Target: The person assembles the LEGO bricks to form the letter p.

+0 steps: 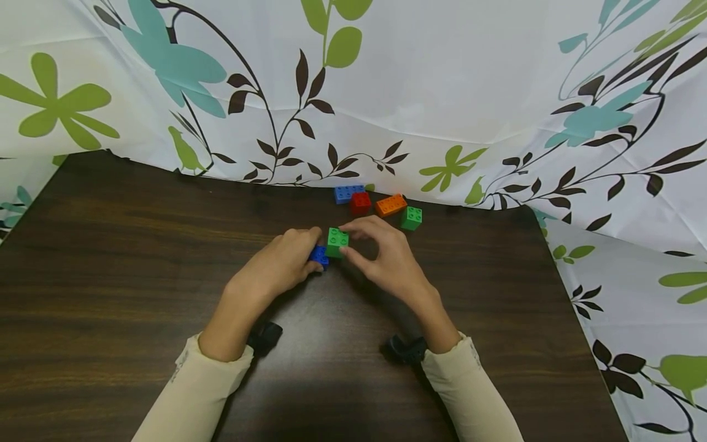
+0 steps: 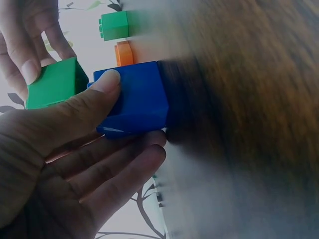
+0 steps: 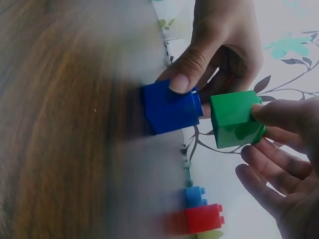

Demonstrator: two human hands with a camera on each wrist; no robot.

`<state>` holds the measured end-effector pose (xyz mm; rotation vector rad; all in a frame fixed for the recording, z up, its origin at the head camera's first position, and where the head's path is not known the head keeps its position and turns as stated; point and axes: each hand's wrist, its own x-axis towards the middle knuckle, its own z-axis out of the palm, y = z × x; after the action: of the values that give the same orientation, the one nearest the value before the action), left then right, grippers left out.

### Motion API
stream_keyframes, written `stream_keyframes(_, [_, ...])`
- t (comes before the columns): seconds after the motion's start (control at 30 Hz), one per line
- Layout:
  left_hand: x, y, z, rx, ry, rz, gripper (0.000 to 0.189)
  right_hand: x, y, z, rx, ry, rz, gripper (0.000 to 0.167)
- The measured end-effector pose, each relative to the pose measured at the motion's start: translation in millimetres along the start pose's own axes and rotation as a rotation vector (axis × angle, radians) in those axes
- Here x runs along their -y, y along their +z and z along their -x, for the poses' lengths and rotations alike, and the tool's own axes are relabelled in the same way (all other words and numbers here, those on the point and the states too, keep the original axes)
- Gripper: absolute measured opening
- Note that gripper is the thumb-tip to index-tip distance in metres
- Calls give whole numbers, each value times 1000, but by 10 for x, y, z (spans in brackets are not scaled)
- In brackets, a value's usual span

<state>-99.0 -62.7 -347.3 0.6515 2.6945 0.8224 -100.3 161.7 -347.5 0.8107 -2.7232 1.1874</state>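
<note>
Between thumb and fingers, my left hand (image 1: pixel 274 263) grips a dark blue toy building brick (image 3: pixel 172 107), its studs facing up, low over the dark table. My right hand (image 1: pixel 389 258) pinches a green building brick (image 3: pixel 237 119) between thumb and fingertips. In the right wrist view the green brick is just above the blue one's studs, a narrow gap between them. From the head view, the green brick (image 1: pixel 337 242) appears beside and partly over the blue brick (image 1: pixel 320 256). The left wrist view shows the left thumb flat against the blue brick's side (image 2: pixel 134 94).
At the table's back edge lie a lighter blue brick (image 1: pixel 348 194), a red brick (image 1: pixel 361 203), an orange brick (image 1: pixel 391 205) and a second green brick (image 1: pixel 411 218). Behind the dark wooden table (image 1: pixel 138 245) hangs a white cloth (image 1: pixel 442 73) with leaf and flower prints.
</note>
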Motion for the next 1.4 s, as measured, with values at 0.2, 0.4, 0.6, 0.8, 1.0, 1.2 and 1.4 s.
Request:
stream_keyframes(0.2, [5, 3, 6, -8, 1, 5, 33, 41, 59, -7, 6, -7, -34, 32])
stream_keyframes(0.4, [2, -4, 15, -12, -7, 15, 35, 47, 86, 0, -2, -10, -65, 32])
stream_keyframes(0.6, [10, 7, 12, -13, -1, 26, 38, 40, 120, -1, 6, -17, -112, 32])
stream_keyframes(0.8, [31, 5, 6, -9, 3, 39, 37, 31, 151, 2, 12, -23, -143, 34])
stream_keyframes(1.0, [39, -3, -10, -1, -10, 52, 36, 33, 173, 2, 26, -14, -153, 34])
stream_keyframes(1.2, [52, -4, -29, 2, -24, 54, 38, 20, 196, -1, 22, -17, -165, 34])
stream_keyframes(1.4, [102, -2, -43, -4, -12, 101, 38, 31, 211, 3, 29, -5, -181, 35])
